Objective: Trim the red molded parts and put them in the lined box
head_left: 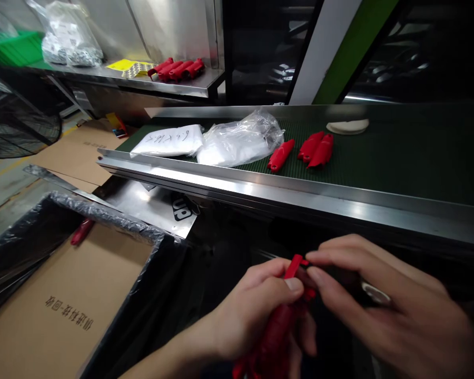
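Note:
My left hand (256, 300) is wrapped round a glossy red plastic part (274, 337), its thumb pressed near the upper end. A narrow red tab (294, 266) sticks up past the thumb. At that end, my right hand (379, 295) has its thumb and index finger close together beside small red projections. A slim tool (375, 293) with a pale rounded end shows between the right fingers; its working tip is hidden. Beyond the hands, one red part (280, 155) and a small cluster of similar red parts (318, 149) lie on the dark green conveyor belt (398, 163).
A metal rail (260, 192) edges the belt. White packets (168, 141), a clear plastic bag (240, 139) and a pale curved piece (347, 126) lie on it. Left stands a black-lined box (142, 273) with cardboard and a red part (81, 231). More red parts (177, 69) rest on a shelf.

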